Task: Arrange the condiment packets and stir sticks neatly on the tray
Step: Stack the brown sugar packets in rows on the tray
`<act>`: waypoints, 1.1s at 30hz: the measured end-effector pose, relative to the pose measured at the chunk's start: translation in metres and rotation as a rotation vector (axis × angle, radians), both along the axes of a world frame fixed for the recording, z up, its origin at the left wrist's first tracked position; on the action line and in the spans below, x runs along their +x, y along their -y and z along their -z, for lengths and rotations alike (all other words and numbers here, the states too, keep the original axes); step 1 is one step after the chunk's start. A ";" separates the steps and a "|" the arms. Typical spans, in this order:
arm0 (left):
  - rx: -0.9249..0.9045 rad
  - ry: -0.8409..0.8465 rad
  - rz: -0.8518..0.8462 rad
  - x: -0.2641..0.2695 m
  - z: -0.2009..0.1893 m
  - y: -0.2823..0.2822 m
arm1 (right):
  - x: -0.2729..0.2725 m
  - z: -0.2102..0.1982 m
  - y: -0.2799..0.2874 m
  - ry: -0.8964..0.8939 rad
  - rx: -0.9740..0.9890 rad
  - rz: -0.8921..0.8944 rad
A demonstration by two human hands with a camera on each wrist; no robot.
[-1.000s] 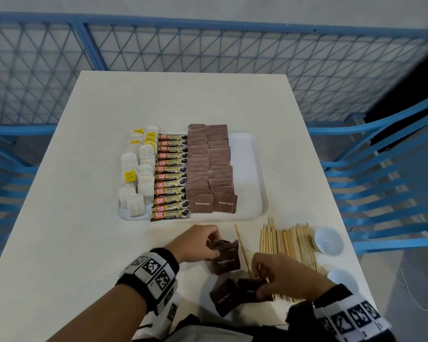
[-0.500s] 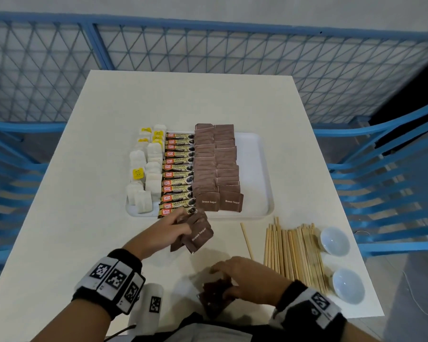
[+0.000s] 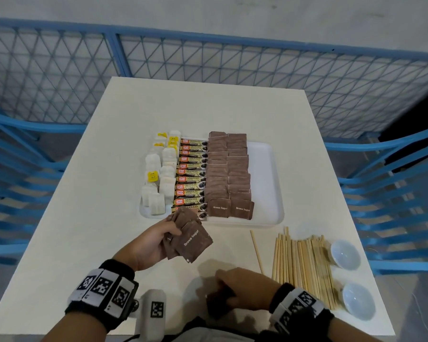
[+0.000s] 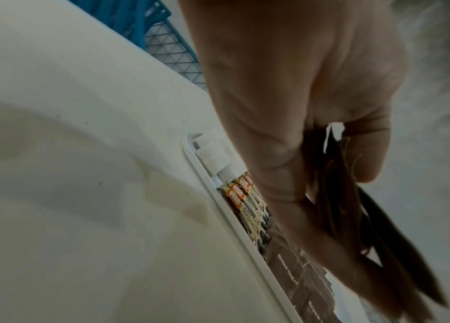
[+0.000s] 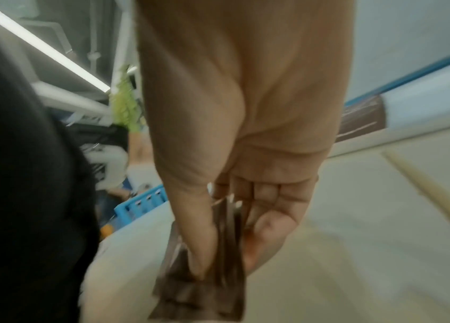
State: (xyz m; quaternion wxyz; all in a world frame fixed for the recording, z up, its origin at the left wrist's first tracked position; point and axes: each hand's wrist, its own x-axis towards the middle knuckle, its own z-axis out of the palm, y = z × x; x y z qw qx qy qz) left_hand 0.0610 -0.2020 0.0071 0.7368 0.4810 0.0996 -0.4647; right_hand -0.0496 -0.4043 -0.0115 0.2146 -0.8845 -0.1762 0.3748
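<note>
The white surface carries a white tray filled from left to right with white sachets, coffee sticks and brown sugar packets. Wooden stir sticks lie on the surface just right of the near edge of the tray, beside two small bowls. The left hand pinches a fan of sugar packets just before the tray. The right hand grips another bunch near the surface's front edge.
</note>
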 end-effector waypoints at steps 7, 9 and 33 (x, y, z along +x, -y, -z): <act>-0.043 0.031 -0.126 -0.005 0.002 -0.004 | 0.034 -0.031 0.027 -0.027 0.518 0.648; -0.024 0.060 -0.151 -0.006 0.001 -0.003 | 0.042 -0.042 0.029 -0.067 0.692 0.744; 0.085 0.083 -0.302 -0.003 -0.004 0.003 | 0.066 -0.020 0.022 -0.035 0.874 1.218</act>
